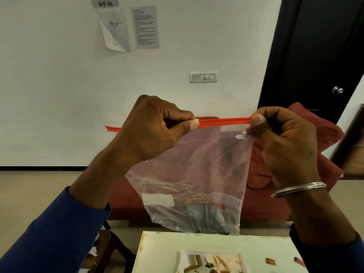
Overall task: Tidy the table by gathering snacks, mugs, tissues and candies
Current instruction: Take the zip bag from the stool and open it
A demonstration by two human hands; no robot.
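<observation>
Above the bench [157, 241], I see left hand [155, 131] and right hand [283, 138] pinching the red seal of a clear zip bag [193, 174] holding a blue packet [206, 217]; bag veils the red sofa [266, 203]; candies [270, 261] lie right.

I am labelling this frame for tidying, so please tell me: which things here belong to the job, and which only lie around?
Job: zip bag held by left hand and right hand; packet inside it; candies on table.

Around: wall papers, switch plate, door, red cushion.
</observation>
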